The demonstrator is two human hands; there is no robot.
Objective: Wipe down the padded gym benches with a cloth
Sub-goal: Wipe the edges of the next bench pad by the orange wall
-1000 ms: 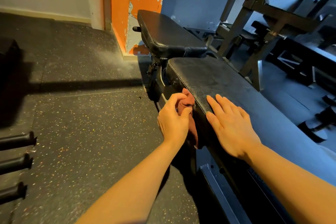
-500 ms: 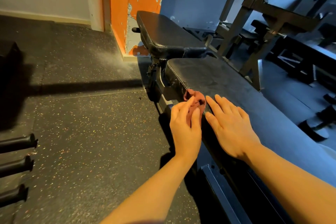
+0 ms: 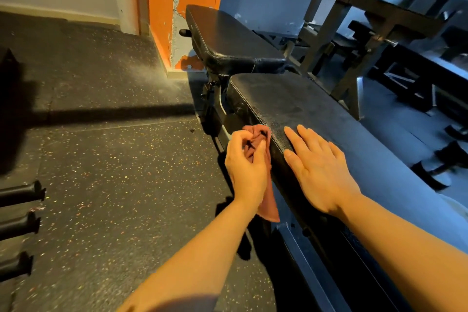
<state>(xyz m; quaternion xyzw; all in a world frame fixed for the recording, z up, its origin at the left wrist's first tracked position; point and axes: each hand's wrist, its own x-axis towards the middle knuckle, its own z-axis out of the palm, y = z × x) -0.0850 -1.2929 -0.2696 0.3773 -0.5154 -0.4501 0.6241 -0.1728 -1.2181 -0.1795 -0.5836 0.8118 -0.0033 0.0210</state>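
The cloth (image 3: 260, 154) was a small reddish rag, bunched against the left side edge of the long pad (image 3: 316, 119), its loose tail hanging down the side below the wrist. It looked thin, soft and light, likely to fold and slide under pressure, so it would handle best wadded in the palm with the fingers pressing through it, not pinched by a corner. The left hand (image 3: 247, 162) was curled around it, fingers closed over the wad, pushing it against the pad's side seam. The right hand (image 3: 316, 167) lay flat and spread on top of the pad, gripping nothing, apparently bracing. The pad's skin looked textured, dusty and firm, unlikely to shift. Beyond it sat the smaller seat pad (image 3: 228, 40), not yet touched by either hand. Speckled rubber floor (image 3: 114, 172) lay to the left.
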